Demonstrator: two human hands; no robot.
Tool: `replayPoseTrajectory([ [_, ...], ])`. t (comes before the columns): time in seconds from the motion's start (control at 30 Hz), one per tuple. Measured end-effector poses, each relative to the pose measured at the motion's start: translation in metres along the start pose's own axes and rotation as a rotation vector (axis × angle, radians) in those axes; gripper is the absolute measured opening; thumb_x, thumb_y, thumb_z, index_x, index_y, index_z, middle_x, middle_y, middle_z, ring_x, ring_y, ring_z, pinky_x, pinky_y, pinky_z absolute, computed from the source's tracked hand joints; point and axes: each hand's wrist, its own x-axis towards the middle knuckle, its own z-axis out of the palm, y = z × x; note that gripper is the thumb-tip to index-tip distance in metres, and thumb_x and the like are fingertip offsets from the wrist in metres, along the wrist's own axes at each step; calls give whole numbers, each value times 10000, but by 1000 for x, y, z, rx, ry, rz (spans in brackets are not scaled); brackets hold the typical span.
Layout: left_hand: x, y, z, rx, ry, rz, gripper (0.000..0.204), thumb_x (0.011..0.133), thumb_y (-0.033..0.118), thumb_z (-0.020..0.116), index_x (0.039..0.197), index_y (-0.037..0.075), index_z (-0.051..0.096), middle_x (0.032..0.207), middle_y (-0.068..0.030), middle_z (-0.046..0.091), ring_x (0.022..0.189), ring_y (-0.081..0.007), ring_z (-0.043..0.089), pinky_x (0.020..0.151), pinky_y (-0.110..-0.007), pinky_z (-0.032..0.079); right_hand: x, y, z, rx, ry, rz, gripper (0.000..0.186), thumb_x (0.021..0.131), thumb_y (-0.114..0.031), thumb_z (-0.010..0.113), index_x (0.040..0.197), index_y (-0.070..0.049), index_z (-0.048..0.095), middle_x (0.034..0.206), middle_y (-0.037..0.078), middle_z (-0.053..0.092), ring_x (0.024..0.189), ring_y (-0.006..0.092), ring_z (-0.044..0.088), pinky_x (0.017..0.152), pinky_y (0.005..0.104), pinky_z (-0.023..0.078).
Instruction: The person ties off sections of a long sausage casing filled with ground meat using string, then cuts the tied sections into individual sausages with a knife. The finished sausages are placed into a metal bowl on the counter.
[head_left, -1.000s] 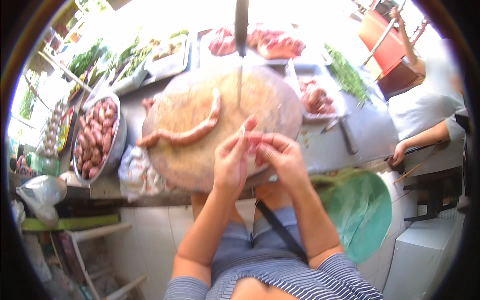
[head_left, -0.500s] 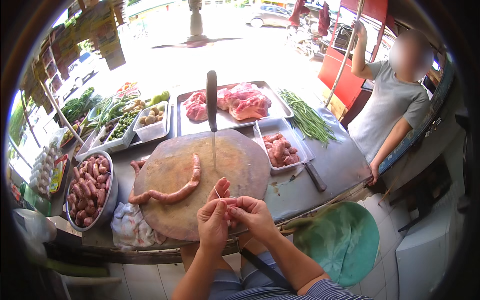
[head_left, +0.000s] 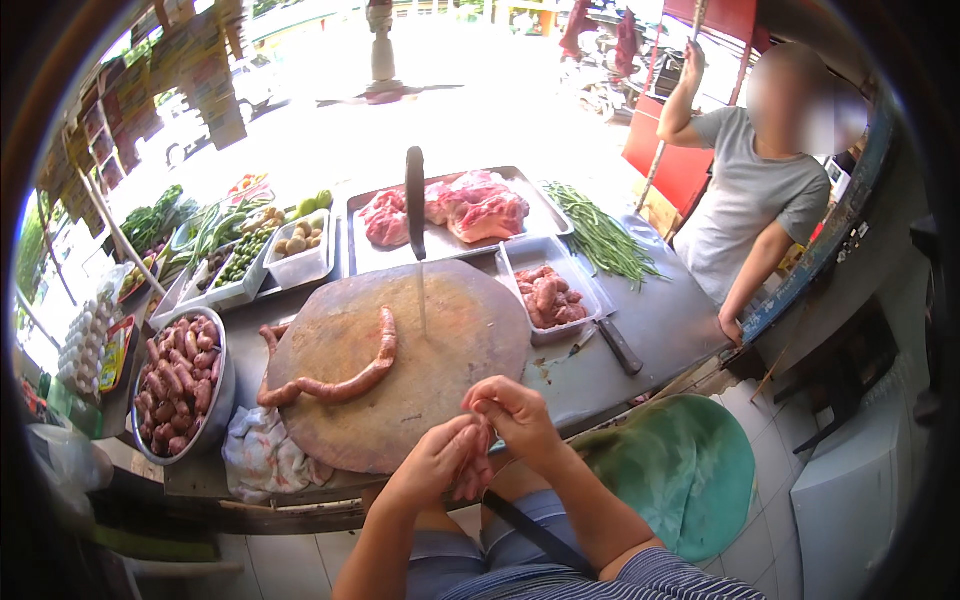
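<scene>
At the left of the counter, an oval grey metal bowl point(head_left: 227, 385) contained short reddish-brown sausage links point(head_left: 178, 375). A crumpled white stained cloth point(head_left: 265, 455) lay just beside it. To the right, a long curved pinkish-brown sausage point(head_left: 345, 391) lay on a round brown wooden chopping board point(head_left: 470, 330); its left portion passed over the board edge, and its right end pointed away from the person. A black-handled knife point(head_left: 416, 225) stood upright on the board, right of the sausage. Behind the board, a rectangular silver metal tray point(head_left: 350, 250) carried large pieces of raw red meat point(head_left: 480, 205).

The left hand point(head_left: 445, 455) was positioned near the board's near edge, fingers partly curled; whether it gripped anything could not be determined. The right hand point(head_left: 515, 415) was close against it, thumb and fingertips pinched together; any item between them was too small to identify.

Further right, a rectangular white plastic tub point(head_left: 562, 333) contained pink meat pieces point(head_left: 550, 297). Long green beans point(head_left: 605, 235) lay beyond it, and a dark-handled knife point(head_left: 620, 347) lay beside its near right corner. A person in a grey T-shirt point(head_left: 750, 190) stood at the far right.
</scene>
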Motion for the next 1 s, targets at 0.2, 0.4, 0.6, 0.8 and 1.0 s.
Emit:
replayPoseTrajectory([
  [0.2, 14, -24, -2, 569, 479, 560, 229, 845, 54, 692, 1052, -44, 682, 1136, -194, 645, 1036, -211, 644, 835, -313, 523, -16, -6, 9, 82, -6, 111, 61, 868, -21, 704, 882, 7, 652, 762, 70, 652, 724, 71, 576, 627, 259, 491],
  [0.4, 7, -25, 6, 783, 626, 678, 260, 822, -22, 659, 1080, -45, 684, 888, -180, 703, 841, -275, 716, 752, -349, 557, -16, -24, 21, 223, -84, 167, 104, 857, -28, 722, 818, 8, 633, 759, 45, 661, 736, 60, 578, 643, 237, 489],
  [0.6, 3, -18, 19, 903, 838, 967, 139, 847, -64, 634, 978, -55, 678, 853, -150, 688, 773, -261, 689, 731, -340, 547, -13, -17, 21, 530, 38, 359, 103, 910, -50, 671, 829, 5, 637, 736, -41, 587, 747, 30, 529, 655, 210, 459],
  [0.8, 1, -11, 5, 845, 768, 910, 90, 827, -76, 642, 908, -43, 666, 841, -184, 685, 763, -305, 698, 708, -357, 551, -11, -4, 22, 128, -65, 429, 109, 930, -79, 648, 901, 26, 647, 736, 36, 628, 739, 52, 556, 662, 236, 478],
  [1.0, 2, -16, 1, 1067, 726, 707, 83, 813, -8, 681, 895, -15, 681, 798, -169, 674, 741, -303, 691, 681, -357, 531, -17, -20, 18, 38, -26, 135, 73, 921, -32, 648, 958, 29, 662, 783, 83, 674, 737, 63, 596, 658, 252, 504],
])
